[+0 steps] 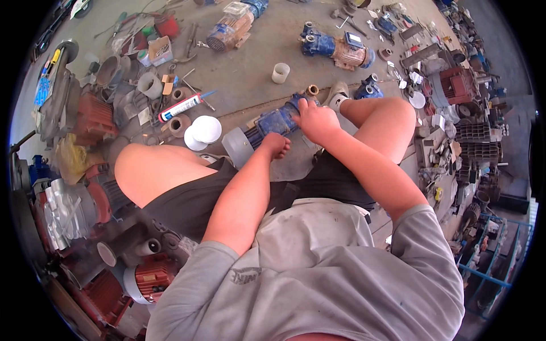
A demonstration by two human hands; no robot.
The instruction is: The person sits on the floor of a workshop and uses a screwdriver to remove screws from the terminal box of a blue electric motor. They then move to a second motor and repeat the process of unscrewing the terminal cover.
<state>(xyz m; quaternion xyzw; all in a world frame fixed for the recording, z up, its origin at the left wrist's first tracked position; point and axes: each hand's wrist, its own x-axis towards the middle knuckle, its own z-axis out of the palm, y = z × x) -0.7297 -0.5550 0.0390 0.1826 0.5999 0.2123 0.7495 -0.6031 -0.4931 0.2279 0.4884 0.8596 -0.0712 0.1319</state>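
A blue water pump (273, 124) with a grey end cover (238, 146) and a brass-coloured port (312, 90) lies on the floor between my legs. My right hand (317, 121) is closed at the pump's far right end, its fingertips against the blue casing. Whether something small is pinched there is hidden. Beside the pump's near side, my left hand (277, 146) is curled into a fist; what lies inside it, if anything, does not show. Left of the pump sit two white round lids (206, 130) and a sealant cartridge (182, 107) with a blue nozzle.
Ahead stand a rusty blue pump (230, 31), another blue-and-rust pump (338, 50) and a whitish cup (280, 73). A smaller blue part (369, 87) lies by my right foot. Red motors (95, 118), metal parts and a hammer (348, 21) crowd the floor around me.
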